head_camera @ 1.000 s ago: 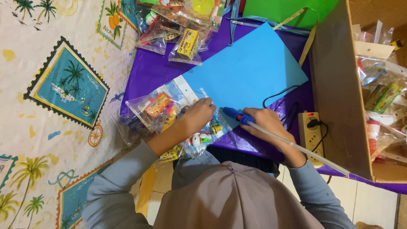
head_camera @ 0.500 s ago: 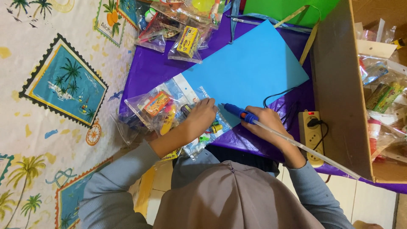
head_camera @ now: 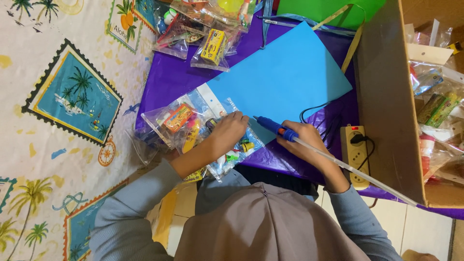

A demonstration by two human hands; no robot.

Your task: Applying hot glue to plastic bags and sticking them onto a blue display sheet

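Both arms reach forward from grey sleeves, bent at the elbows, forearms bare near the wrists. The left hand [head_camera: 228, 130] lies palm down with its fingers curled and pressing flat. Just to its right, the right hand [head_camera: 303, 140] is closed in a grip, knuckles up, wrist angled toward the near right.

The left hand [head_camera: 231, 129] hides part of the clear toy bag [head_camera: 193, 130].
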